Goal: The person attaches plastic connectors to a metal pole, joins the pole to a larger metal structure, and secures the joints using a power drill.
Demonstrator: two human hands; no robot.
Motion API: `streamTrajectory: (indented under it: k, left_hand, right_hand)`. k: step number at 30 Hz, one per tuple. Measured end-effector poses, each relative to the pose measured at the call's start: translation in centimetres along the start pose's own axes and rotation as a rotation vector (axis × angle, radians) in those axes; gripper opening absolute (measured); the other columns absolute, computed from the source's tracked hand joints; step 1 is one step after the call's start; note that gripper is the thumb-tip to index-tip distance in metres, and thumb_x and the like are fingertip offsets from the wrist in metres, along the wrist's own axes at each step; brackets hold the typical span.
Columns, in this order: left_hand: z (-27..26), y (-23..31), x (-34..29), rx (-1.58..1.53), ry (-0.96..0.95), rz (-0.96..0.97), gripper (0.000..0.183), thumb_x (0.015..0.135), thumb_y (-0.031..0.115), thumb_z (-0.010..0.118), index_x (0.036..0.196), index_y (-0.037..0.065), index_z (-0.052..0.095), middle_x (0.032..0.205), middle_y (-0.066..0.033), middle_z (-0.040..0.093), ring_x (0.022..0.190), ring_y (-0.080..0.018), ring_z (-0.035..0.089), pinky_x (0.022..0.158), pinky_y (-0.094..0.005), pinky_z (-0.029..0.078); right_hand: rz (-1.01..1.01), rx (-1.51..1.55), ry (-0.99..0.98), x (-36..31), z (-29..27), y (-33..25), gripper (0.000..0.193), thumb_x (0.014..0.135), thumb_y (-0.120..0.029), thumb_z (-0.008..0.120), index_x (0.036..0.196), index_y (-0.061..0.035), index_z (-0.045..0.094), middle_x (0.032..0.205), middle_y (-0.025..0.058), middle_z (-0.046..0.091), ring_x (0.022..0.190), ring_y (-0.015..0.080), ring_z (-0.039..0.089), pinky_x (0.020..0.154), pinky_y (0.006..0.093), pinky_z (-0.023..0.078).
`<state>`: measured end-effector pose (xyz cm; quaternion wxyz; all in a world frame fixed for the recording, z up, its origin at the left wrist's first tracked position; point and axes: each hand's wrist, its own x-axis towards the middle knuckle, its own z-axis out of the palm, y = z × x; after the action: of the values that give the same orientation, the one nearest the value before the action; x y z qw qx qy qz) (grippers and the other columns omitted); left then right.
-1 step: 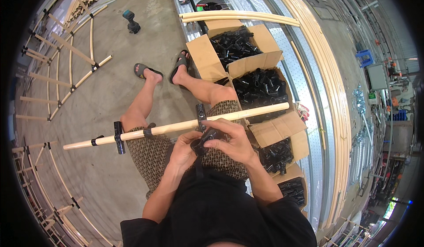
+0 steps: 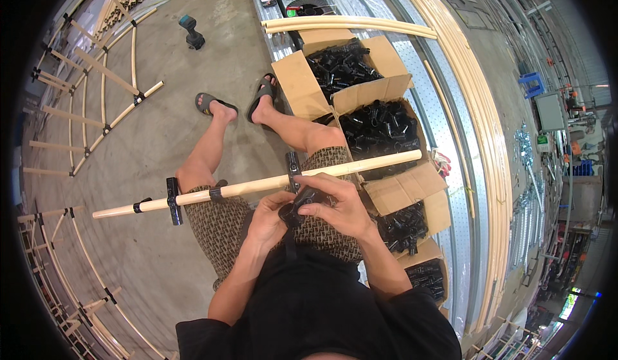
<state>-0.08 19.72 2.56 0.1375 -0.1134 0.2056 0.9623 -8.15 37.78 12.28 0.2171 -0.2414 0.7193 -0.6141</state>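
A cream pipe (image 2: 251, 185) lies across my lap, its right end over an open box. Several black pipe fittings sit along it: a small clamp (image 2: 142, 205) near the left end, a longer joint (image 2: 174, 200) standing crosswise, a collar (image 2: 217, 193) above my thigh, and another crosswise joint (image 2: 293, 167) just beyond my hands. Close in front of my body, my left hand (image 2: 267, 221) and my right hand (image 2: 338, 204) are both closed on one black pipe joint (image 2: 293, 213). My fingers cover much of it. Whether this joint touches the pipe is hard to make out.
Cardboard boxes (image 2: 389, 189) full of black fittings stand along my right side. Beyond them run long cream pipes (image 2: 479, 167) and metal strips. A cordless drill (image 2: 191, 32) stands on the concrete floor ahead. Pipe frames (image 2: 106, 127) occupy the left.
The black joint between my hands is tilted slightly differently. Pipe, arms and legs hold their places.
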Motion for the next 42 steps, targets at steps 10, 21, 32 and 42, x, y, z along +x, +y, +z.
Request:
streamTrajectory:
  k: [10,21,32,42]
  left_hand:
    - [-0.4,-0.3,-0.1,-0.048,-0.028,-0.027,0.026,0.091,0.000,0.069,0.117,-0.001,0.069,0.106,-0.0150,0.074,0.090,-0.0234,0.072,0.077,-0.0352,0.060]
    - [5.5,5.1,-1.1,1.045,-0.024,0.161,0.051,0.088,0.006,0.074,0.136,-0.004,0.058,0.117,-0.0168,0.070,0.098,-0.0222,0.069,0.089,-0.0345,0.055]
    - [4.4,1.6,0.7,1.247,0.281,0.328,0.035,0.093,0.001,0.062,0.126,-0.010,0.063,0.101,-0.0191,0.073,0.083,-0.0234,0.072,0.077,-0.0347,0.057]
    - [3.1,-1.3,3.6,0.817,0.423,0.231,0.029,0.098,-0.002,0.056,0.124,-0.012,0.066,0.091,-0.0059,0.072,0.076,-0.0076,0.061,0.066,-0.0214,0.049]
  right_hand:
    - [0.011,0.073,-0.035,-0.7,-0.6,1.1,0.050,0.086,-0.005,0.078,0.133,0.0035,0.062,0.114,0.0116,0.068,0.100,0.0186,0.067,0.086,0.0344,0.053]
    - [0.128,0.109,0.139,-2.1,-0.8,2.6,0.046,0.085,-0.002,0.080,0.128,0.0033,0.064,0.116,0.0089,0.069,0.094,0.0112,0.064,0.078,0.0259,0.054]
    - [-0.140,-0.439,0.400,-1.8,1.4,1.8,0.058,0.077,-0.004,0.086,0.129,0.0048,0.064,0.108,0.0166,0.071,0.090,0.0193,0.070,0.077,0.0303,0.057]
    - [-0.323,-0.653,0.567,-1.5,3.1,2.9,0.057,0.072,-0.002,0.089,0.124,0.0030,0.069,0.106,0.0175,0.071,0.090,0.0276,0.072,0.077,0.0347,0.059]
